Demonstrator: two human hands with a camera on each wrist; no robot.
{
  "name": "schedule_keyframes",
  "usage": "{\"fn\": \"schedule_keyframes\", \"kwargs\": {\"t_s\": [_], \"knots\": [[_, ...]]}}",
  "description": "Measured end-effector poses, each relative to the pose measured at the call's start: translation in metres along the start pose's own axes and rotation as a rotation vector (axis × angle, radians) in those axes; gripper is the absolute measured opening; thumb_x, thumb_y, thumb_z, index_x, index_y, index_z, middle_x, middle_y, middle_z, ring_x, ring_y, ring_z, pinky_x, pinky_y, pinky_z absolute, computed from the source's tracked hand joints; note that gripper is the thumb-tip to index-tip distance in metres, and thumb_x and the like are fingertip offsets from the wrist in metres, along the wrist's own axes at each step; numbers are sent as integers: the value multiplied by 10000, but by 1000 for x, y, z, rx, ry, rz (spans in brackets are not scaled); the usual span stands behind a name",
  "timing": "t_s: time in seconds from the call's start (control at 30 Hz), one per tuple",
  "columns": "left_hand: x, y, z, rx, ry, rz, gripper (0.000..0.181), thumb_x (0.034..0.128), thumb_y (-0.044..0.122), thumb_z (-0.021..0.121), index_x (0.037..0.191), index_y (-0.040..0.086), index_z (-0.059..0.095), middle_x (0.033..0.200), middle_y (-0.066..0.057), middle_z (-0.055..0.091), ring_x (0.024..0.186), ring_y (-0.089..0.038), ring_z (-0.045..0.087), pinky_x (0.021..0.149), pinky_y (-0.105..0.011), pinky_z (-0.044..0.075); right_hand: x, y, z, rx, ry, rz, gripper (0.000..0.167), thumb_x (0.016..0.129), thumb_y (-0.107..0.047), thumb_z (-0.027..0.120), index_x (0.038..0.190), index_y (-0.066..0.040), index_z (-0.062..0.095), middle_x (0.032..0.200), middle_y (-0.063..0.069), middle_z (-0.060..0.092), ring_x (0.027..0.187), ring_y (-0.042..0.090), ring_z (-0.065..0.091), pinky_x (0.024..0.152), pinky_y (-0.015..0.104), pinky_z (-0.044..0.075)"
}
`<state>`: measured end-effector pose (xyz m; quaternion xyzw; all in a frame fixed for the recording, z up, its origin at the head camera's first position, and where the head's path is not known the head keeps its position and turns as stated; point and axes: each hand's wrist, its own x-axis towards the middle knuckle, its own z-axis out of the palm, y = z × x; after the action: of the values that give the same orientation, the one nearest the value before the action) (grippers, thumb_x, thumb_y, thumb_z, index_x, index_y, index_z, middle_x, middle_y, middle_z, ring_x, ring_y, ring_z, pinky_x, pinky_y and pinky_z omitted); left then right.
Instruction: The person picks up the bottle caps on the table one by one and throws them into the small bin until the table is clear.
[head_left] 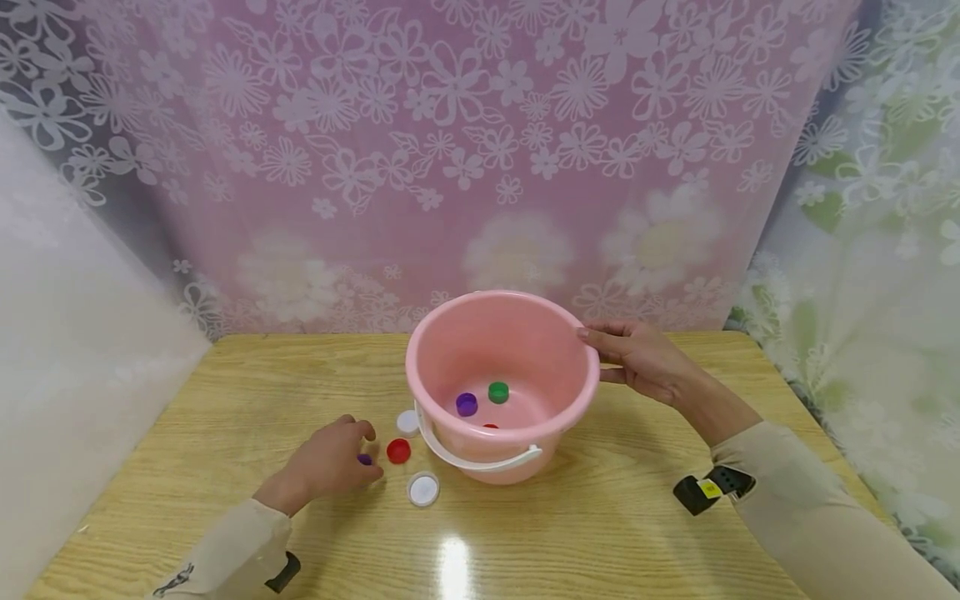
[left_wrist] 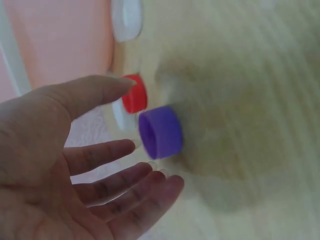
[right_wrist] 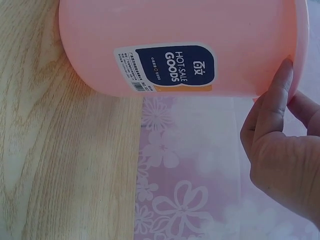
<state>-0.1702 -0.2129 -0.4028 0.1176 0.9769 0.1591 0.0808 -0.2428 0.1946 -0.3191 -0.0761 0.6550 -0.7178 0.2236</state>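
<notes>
A pink bucket [head_left: 495, 454] with a white handle stands on the table, holding a purple bottle cap [head_left: 467, 405], a green cap [head_left: 498, 392] and a partly seen red cap. My right hand [head_left: 645, 362] grips the bucket's right rim, thumb over the edge and fingers against the outer wall, as the right wrist view [right_wrist: 287, 145] also shows. Left of the bucket, my left hand [head_left: 330, 467] is spread around a purple cap [left_wrist: 161, 132] on the table. In the left wrist view its fingertips sit close by the cap, thumb and fingers apart, not pinching it.
Beside the bucket lie a red cap [head_left: 398, 451] and two white caps, one behind [head_left: 407, 423] and one in front [head_left: 423, 489]. The wooden table [head_left: 600, 533] ends at a pink flowered curtain [head_left: 480, 167]. A black wrist strap [head_left: 712, 489] hangs from the right sleeve.
</notes>
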Motion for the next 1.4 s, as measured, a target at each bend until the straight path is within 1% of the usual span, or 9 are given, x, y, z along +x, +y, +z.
{"fn": "schedule_keyframes", "kwargs": {"t_s": [0.17, 0.33, 0.43, 0.57, 0.77, 0.97, 1.07, 1.23, 1.4], "knots": [[-4, 0, 10, 3, 64, 27, 299, 714, 167, 785, 957, 33, 671, 852, -40, 566, 695, -131, 511, 681, -335, 513, 0, 0, 0, -7, 6, 2, 520, 973, -229, 571, 1367, 73, 418, 1150, 141, 619, 989, 240, 657, 854, 372, 524], [-5, -4, 17, -14, 99, 48, 132, 717, 103, 758, 811, 100, 665, 778, 5, 527, 671, -118, 482, 632, -317, 483, 1, 1, 0, 0, 3, 2, 526, 973, -227, 572, 1379, 65, 411, 1164, 140, 615, 987, 233, 659, 854, 370, 523], [-7, -6, 19, -22, 128, 68, 120, 727, 83, 753, 755, 132, 647, 755, 21, 521, 669, -111, 478, 626, -320, 477, 1, 1, -1, 2, 0, 1, 526, 973, -227, 571, 1380, 64, 410, 1171, 142, 612, 989, 234, 658, 853, 367, 524], [-8, -6, 21, -18, 162, 87, 124, 742, 65, 747, 743, 139, 648, 744, 27, 525, 665, -106, 471, 622, -315, 473, 1, 1, -1, 2, 3, -1, 527, 973, -232, 572, 1378, 63, 410, 1187, 150, 603, 998, 239, 654, 854, 367, 525], [-8, -4, 23, 12, 166, 92, 109, 761, 34, 725, 733, 118, 662, 715, 31, 496, 640, -111, 433, 578, -282, 424, 1, 2, -2, 4, 4, -4, 528, 973, -230, 571, 1381, 61, 406, 1188, 145, 601, 999, 233, 653, 857, 369, 523], [-9, -3, 21, 16, 156, 84, 112, 765, 23, 719, 729, 117, 668, 712, 35, 496, 647, -110, 429, 577, -279, 420, 1, 3, -2, 37, -13, -8, 472, 975, -212, 569, 1336, 68, 451, 1146, 134, 619, 1003, 241, 647, 850, 368, 527], [-9, -5, 21, 14, 154, 100, 113, 761, 21, 716, 732, 120, 672, 717, 37, 507, 656, -106, 436, 590, -288, 431, 1, 3, -2, 50, -15, -8, 442, 973, -209, 572, 1310, 62, 479, 1127, 130, 626, 1002, 247, 647, 845, 365, 530], [-10, -10, 12, 23, 175, 130, 64, 776, 24, 721, 820, 69, 709, 773, 7, 566, 689, -109, 493, 644, -317, 494, 0, 2, 0, 55, -12, -1, 471, 970, -214, 577, 1328, 66, 455, 1140, 138, 618, 1012, 258, 642, 845, 360, 530], [-7, -9, -15, 56, 216, 178, 126, 784, 25, 733, 906, 7, 708, 825, -49, 595, 715, -147, 559, 654, -332, 536, 0, 2, -1, 55, -9, 1, 477, 971, -215, 576, 1331, 70, 449, 1148, 138, 616, 1023, 257, 638, 846, 360, 531]]}}
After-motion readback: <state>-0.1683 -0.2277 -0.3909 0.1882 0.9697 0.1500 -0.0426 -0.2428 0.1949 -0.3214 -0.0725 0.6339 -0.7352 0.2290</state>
